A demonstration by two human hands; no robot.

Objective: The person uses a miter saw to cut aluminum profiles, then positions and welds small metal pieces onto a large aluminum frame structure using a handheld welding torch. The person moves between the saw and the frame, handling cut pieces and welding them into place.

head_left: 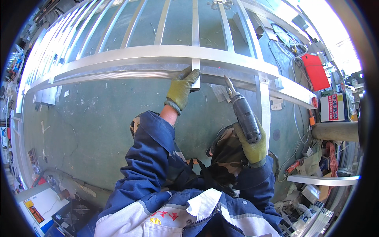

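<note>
Gloved in olive green, my left hand (179,91) is closed round a short square metal bar (196,84) that juts toward me from under the long silver rail (158,53). My right hand (252,148), in a matching glove, grips a dark power drill (245,116) by its body. The drill's bit points away from me toward the rail and touches nothing that I can see. Several parallel silver bars (162,23) run from the rail to the far side, forming a railing frame. Part of the left fingers is hidden behind the bar.
At the right lie a red panel (316,72), a white and red box (333,107) and tangled cables (294,49). Metal offcuts (316,217) crowd the lower right. A white box (43,207) stands at the lower left. An upright silver post (263,106) rises beside the drill.
</note>
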